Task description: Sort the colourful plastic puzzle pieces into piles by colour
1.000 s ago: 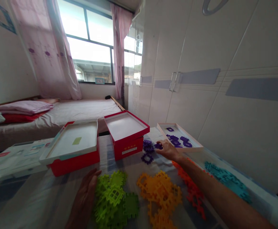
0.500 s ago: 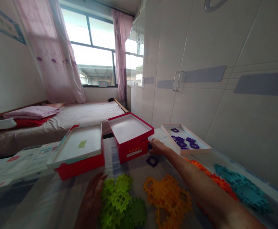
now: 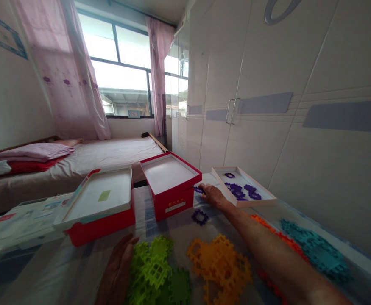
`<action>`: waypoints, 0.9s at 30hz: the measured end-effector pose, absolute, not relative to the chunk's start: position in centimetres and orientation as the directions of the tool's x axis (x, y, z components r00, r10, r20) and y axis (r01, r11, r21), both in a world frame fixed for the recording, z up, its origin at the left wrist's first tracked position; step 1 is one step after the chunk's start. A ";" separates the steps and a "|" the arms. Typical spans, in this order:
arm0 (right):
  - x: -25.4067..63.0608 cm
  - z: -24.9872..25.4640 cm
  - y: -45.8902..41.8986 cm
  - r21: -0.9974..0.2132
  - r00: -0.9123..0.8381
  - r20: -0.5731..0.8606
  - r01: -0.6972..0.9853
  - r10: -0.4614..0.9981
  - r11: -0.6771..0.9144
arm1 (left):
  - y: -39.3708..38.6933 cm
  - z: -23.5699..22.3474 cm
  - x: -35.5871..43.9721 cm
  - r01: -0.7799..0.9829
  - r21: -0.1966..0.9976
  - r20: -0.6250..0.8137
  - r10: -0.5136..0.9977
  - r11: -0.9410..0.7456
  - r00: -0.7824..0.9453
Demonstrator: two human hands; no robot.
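My right hand [image 3: 213, 195] reaches out beside the red box, its fingers closed on the edge of a purple toothed plastic building piece [image 3: 198, 190]. Just nearer to me, a second purple ring-shaped piece [image 3: 200, 217] lies loose on the cloth. Several more purple pieces [image 3: 236, 190] are in a shallow pale tray [image 3: 258, 203] to the right of that hand. My left hand [image 3: 118, 267] rests on its side with fingers stretched, against the left edge of a pile of lime-green pieces [image 3: 155, 269]; it holds nothing.
An orange pile [image 3: 223, 264], red-orange pieces [image 3: 280, 235] partly behind my forearm, and a teal pile [image 3: 319, 250] lie rightward. A red box [image 3: 174, 205] with a tilted lid stands ahead. Left of it are another red box [image 3: 102, 224] and a flat printed package [image 3: 23, 224].
The view has shifted slightly, so everything sits a little further left. My right fingers now pinch the purple piece by the box, which shows more clearly. My left hand stays beside the green pile.
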State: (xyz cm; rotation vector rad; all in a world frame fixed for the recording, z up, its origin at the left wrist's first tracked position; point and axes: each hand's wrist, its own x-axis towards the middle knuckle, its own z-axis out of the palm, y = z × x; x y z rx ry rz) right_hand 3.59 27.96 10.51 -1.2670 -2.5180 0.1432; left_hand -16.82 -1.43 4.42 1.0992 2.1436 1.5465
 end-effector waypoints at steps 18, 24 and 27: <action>9.7 14.0 27.6 -0.248 -0.382 0.242 0.865 0.892 0.437 | -1.5 5.2 -16.1 0.431 0.893 0.229 0.692 0.131 -0.685; 5.1 10.2 20.9 -0.213 -0.677 0.074 0.707 0.733 0.674 | -1.6 5.2 -16.4 0.437 0.889 0.227 0.698 0.137 -0.679; 4.6 9.7 19.9 -0.189 -0.647 0.066 0.739 0.759 0.646 | -1.6 5.1 -16.6 0.437 0.889 0.224 0.703 0.137 -0.675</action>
